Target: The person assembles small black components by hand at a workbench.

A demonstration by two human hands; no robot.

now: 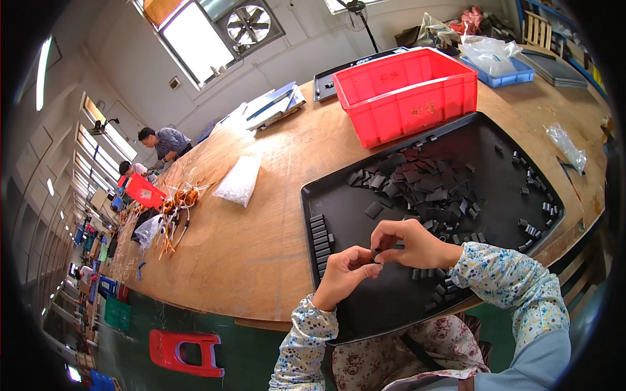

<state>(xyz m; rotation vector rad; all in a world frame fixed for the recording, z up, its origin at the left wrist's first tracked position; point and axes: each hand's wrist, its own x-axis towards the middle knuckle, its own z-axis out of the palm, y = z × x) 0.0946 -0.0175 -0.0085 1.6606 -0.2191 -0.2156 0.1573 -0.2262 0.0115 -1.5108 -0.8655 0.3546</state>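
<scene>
Small black piece (376, 255) sits between both hands, above the black tray (368, 313) on the wooden surface (280, 189); my view of it is largely hidden. I record the left hand (345, 268) and right hand (415, 244) with fingers pinched together on it. I judge the work partway along. Apparently done: a neat row of black pieces (320, 241) along the tray's left wall. Apparently outstanding: a loose heap of flat pieces (420, 179). Whether the scattered curled pieces (535, 231) count as finished, I cannot tell.
</scene>
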